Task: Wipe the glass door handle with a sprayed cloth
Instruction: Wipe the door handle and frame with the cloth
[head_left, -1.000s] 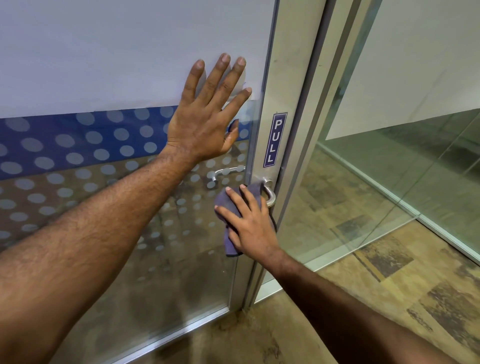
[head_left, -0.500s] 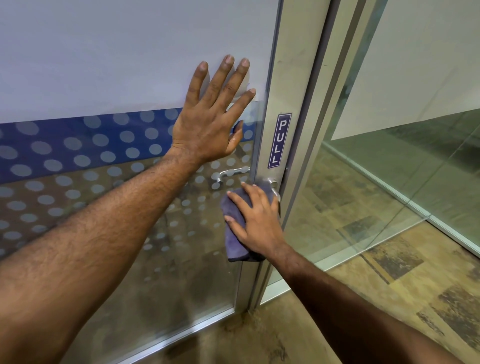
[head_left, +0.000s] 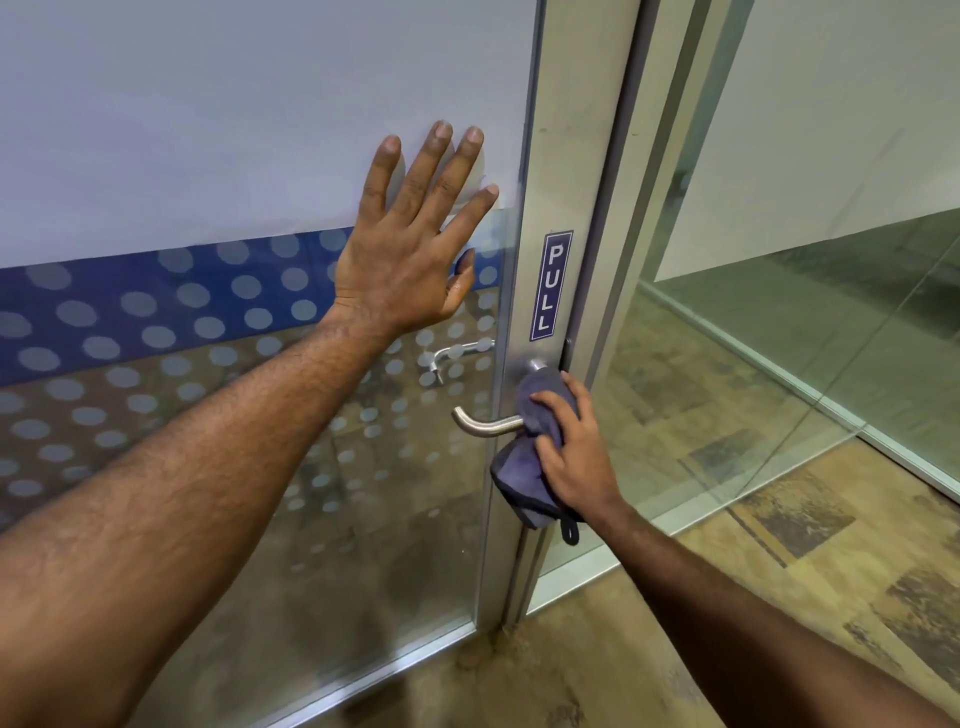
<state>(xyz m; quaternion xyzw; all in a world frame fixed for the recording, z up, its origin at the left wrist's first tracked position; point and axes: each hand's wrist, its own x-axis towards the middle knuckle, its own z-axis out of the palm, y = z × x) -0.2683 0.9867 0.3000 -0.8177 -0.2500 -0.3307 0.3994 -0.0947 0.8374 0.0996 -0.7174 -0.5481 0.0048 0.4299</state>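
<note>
A brushed-metal lever handle (head_left: 485, 425) sticks out to the left from the door's aluminium frame (head_left: 550, 171). My right hand (head_left: 574, 457) holds a folded blue-grey cloth (head_left: 540, 410) wrapped around the handle's base near the frame, so the lever's free end shows bare. The cloth's lower fold hangs below my fingers with a small dark loop. My left hand (head_left: 415, 244) lies flat with fingers spread on the glass door (head_left: 208, 130), above and left of the handle.
A blue PULL sticker (head_left: 550, 286) sits on the frame above the handle. A second handle (head_left: 452, 356) shows through the glass on the far side. A fixed glass partition (head_left: 779, 312) stands to the right over a patterned brown floor (head_left: 779, 597).
My right hand has slid the cloth rightward toward the frame, uncovering the lever's curved free end. The left hand stays pressed on the glass.
</note>
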